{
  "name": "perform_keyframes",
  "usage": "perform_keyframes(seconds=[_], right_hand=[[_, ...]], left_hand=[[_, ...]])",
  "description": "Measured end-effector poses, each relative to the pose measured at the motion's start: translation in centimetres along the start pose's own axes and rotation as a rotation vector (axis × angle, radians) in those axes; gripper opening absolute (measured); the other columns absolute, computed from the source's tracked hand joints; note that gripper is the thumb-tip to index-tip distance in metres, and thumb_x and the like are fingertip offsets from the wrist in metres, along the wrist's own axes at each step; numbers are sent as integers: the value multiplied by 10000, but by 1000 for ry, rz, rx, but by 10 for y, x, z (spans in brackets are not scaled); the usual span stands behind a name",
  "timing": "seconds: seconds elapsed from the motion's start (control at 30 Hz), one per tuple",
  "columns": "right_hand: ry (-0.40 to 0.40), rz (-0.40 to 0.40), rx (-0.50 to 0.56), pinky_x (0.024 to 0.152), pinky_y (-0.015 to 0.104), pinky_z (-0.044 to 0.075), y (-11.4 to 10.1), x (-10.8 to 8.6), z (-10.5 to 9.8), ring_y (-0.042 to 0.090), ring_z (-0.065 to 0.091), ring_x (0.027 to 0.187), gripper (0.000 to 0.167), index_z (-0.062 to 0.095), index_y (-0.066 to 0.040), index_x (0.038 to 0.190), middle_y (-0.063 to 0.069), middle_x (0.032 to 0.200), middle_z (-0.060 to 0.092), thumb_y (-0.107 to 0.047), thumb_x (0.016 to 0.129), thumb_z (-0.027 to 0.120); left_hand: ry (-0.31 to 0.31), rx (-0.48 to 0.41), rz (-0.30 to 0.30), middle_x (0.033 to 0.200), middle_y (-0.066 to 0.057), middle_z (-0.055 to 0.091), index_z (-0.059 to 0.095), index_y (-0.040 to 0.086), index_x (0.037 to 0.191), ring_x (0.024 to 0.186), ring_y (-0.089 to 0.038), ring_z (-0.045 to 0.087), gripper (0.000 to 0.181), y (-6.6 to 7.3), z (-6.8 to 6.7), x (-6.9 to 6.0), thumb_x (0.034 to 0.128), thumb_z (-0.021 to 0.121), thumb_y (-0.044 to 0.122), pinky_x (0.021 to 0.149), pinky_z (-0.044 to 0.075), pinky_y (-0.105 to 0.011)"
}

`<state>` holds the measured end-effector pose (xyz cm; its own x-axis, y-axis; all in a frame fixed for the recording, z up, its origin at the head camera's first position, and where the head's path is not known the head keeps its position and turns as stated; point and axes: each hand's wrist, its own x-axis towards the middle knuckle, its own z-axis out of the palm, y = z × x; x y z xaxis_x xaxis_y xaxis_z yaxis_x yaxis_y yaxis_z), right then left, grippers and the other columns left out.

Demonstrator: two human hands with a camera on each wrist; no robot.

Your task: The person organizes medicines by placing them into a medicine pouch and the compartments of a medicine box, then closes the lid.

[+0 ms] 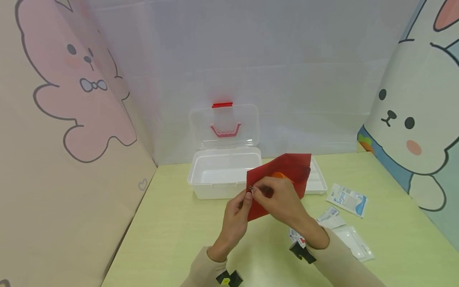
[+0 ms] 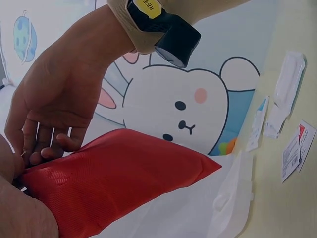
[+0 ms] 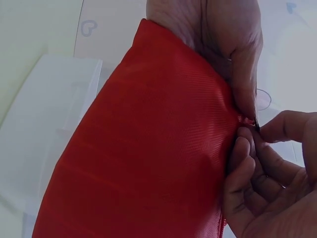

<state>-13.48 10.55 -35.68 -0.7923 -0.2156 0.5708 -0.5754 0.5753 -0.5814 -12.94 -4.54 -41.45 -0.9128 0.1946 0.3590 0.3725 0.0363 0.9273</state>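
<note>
A red fabric pouch (image 1: 295, 167) is held up over the table in front of me. My left hand (image 1: 234, 217) grips its left edge between thumb and fingers. At the upper end of that edge, my right hand (image 1: 283, 199) pinches a small metallic zipper pull (image 1: 250, 188). The right wrist view shows the thumb and finger meeting at the pull (image 3: 256, 125), beside the left thumb. Part of an orange mark (image 1: 281, 175) shows on the pouch above the right hand, which covers the rest. The pouch's inside is hidden.
Behind stands a clear plastic box (image 1: 204, 191) with its lid (image 1: 247, 127) raised. A white tray (image 1: 319, 183) is partly behind the pouch. On the right lie a blue-and-white packet (image 1: 347, 200), a clear plastic package (image 1: 355, 241) and small printed packets (image 1: 328, 214).
</note>
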Motion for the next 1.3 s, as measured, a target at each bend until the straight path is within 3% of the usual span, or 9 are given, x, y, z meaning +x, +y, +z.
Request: perform_keyframes(seconds=[0.37,0.6,0.77,0.97,1.17,1.3], right_hand=[[-55,11,40,621,225,505,1,-3,1,47,555,660,44,700,-103,889,-48,739,672,-98,906,660],[-43,25,112,624,206,534,1,-4,5,29,582,648,56,705,-98,937,-36,745,670,-66,893,691],[-19,-14,111,632,208,525,2,-5,9,18,555,653,75,707,-91,960,-44,735,650,-83,885,701],[-22,-47,107,647,215,521,3,-6,10,21,549,671,58,696,-97,945,-60,726,631,-78,891,687],[-33,-83,84,645,212,517,2,-7,10,7,542,667,65,671,-98,941,-71,706,621,-65,887,687],[0,-125,67,625,205,518,1,-8,12,14,544,648,79,652,-88,932,-51,697,635,-46,880,693]], left_hand=[[7,-28,-15,1136,-93,700,653,124,1226,1008,-172,673,289,-1,-1,0,1042,451,220,884,555,-322],[7,-43,-23,1056,-116,684,658,120,1189,982,-141,658,294,-1,-1,0,1043,447,265,879,559,-328],[17,-75,-15,1022,-158,668,648,96,1187,925,-129,646,303,-1,0,1,1049,431,257,826,576,-380],[45,-106,-11,980,-188,659,647,77,1174,862,-113,642,306,2,0,2,1054,424,249,744,569,-296],[82,-85,25,897,-193,637,646,51,1063,804,-104,616,261,3,3,4,1050,430,197,694,552,-267],[124,-78,47,888,-179,652,657,61,1043,798,-102,624,242,0,4,2,1043,444,177,685,557,-267]])
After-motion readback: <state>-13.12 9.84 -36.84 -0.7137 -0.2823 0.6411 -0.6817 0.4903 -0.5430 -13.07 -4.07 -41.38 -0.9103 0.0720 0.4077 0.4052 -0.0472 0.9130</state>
